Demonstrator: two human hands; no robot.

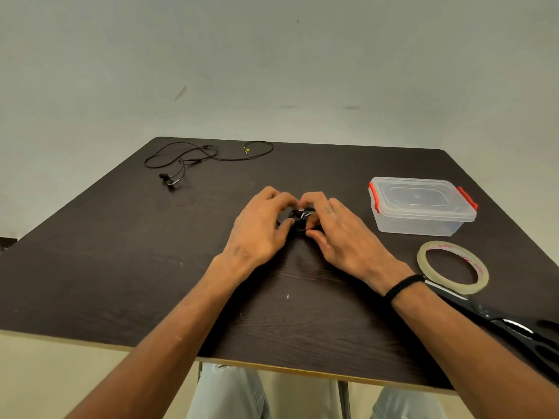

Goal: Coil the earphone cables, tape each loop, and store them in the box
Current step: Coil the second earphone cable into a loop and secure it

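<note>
Hands meet at the middle of the dark wooden table, both curled over a small black bundle of coiled earphone cable. The left hand comes in from the side, its fingers bent over the top of the bundle and its thumb tucked under the near edge, so it pinches the coil. The right hand mirrors it: forefinger hooked over the far side, thumb pressing at the near side, the other fingers loosely bent above the table. A bit of something shiny shows on the coil between the fingertips, though I cannot tell whether it is tape. A black band circles the right wrist.

Far off at the back left corner lies a second pair of black earphones, its cable spread in loose loops, untouched. To the right of the hands stands the clear plastic box with red clips, lid on. Nearer, beside the right forearm, the roll of clear tape lies flat, and black-handled scissors rest just by it.
</note>
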